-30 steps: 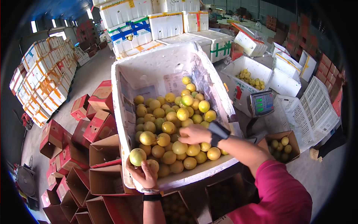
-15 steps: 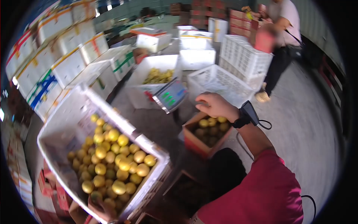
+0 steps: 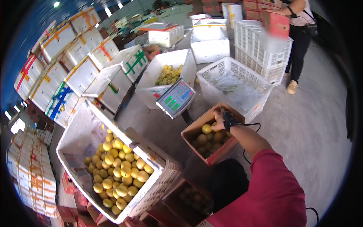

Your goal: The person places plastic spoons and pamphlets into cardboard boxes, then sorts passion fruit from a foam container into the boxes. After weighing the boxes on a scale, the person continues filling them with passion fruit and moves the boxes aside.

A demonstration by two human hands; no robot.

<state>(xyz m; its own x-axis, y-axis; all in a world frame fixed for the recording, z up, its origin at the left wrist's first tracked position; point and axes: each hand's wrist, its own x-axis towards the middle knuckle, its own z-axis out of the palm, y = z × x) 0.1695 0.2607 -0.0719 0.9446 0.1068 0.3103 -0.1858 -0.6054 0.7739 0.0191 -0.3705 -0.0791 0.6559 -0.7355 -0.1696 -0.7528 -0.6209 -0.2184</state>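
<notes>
My right hand [image 3: 218, 119], with a black device on its wrist, reaches inside a cardboard box [image 3: 189, 133] of yellow fruit. Its fingers are bent round a yellow fruit [image 3: 206, 128] near the box's upper part. On the left stands a large white foam box [image 3: 70, 159] filled with yellow round fruit [image 3: 123, 172]. My left hand is not visible. Just beyond the cardboard box, a scale display [image 3: 176, 97] shows green digits.
A white crate [image 3: 236, 90] holds clear plastic. Behind the display is a foam box [image 3: 151, 77] with fruit. Stacked foam boxes [image 3: 56, 41] line the left. Another person [image 3: 298, 41] stands at the upper right, beside stacked white crates [image 3: 257, 49]. A dark cable runs by my right wrist.
My right hand has gone from above the cardboard box down into it. My left hand, earlier at the foam box's near edge, has left the view. The camera view has shifted.
</notes>
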